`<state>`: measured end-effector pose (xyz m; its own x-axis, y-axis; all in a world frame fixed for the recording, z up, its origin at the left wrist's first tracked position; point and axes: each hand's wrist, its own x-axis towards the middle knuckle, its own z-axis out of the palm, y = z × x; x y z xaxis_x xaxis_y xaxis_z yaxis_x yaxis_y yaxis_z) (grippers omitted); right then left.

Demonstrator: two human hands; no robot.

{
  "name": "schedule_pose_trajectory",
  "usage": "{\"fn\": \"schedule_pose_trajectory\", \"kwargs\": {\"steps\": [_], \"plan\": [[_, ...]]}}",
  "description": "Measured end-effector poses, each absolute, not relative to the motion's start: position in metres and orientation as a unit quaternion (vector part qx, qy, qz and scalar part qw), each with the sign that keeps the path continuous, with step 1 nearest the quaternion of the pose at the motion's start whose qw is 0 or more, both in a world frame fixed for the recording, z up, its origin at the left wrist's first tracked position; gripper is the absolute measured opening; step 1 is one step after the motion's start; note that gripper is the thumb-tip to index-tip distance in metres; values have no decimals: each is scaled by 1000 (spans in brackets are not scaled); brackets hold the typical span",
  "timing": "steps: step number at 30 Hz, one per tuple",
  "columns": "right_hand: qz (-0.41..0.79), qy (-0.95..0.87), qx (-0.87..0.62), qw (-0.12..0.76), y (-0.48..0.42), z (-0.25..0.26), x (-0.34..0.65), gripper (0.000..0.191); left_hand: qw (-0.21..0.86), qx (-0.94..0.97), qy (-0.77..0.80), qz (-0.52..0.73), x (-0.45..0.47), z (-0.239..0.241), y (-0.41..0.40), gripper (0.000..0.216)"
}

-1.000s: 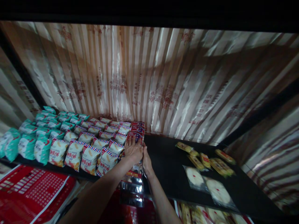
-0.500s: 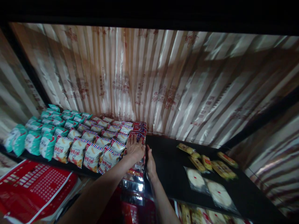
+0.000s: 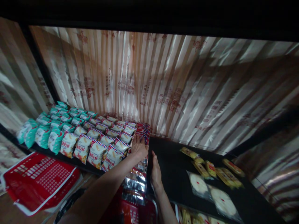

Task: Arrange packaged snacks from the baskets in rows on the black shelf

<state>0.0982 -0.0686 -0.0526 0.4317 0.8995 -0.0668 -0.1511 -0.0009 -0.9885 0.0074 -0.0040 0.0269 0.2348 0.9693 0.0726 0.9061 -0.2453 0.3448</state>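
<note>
My left hand [image 3: 139, 148] lies flat, fingers spread, on a row of red and silver snack packets [image 3: 137, 174] running from the back of the shelf to its front edge. Just right of that row, my right hand [image 3: 156, 169] is held upright on edge with its fingers stretched out, holding nothing. A narrow gap shows between it and the packets. Left of the row stand white snack bags with striped tops [image 3: 98, 152], in several lines. Farther left are teal snack bags [image 3: 55, 140].
The black shelf [image 3: 167, 161] carries yellow packets [image 3: 211, 169] and two clear-wrapped round white items [image 3: 223, 202] on the right. Below left sits a red basket [image 3: 44, 177]. Another red basket [image 3: 130, 214] is under my arms. A printed curtain [image 3: 173, 77] hangs behind.
The view has shifted, so the shelf and goods appear slightly further right. My right hand has come a little away from the packets; my left hand stays on them.
</note>
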Motion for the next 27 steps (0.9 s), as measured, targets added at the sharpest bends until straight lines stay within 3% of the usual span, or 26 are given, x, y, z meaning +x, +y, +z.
{"fn": "schedule_pose_trajectory", "kwargs": {"steps": [27], "plan": [[447, -362, -568, 588, -66, -43, 83, 82, 121, 758, 628, 131, 4, 30, 1, 50]]}}
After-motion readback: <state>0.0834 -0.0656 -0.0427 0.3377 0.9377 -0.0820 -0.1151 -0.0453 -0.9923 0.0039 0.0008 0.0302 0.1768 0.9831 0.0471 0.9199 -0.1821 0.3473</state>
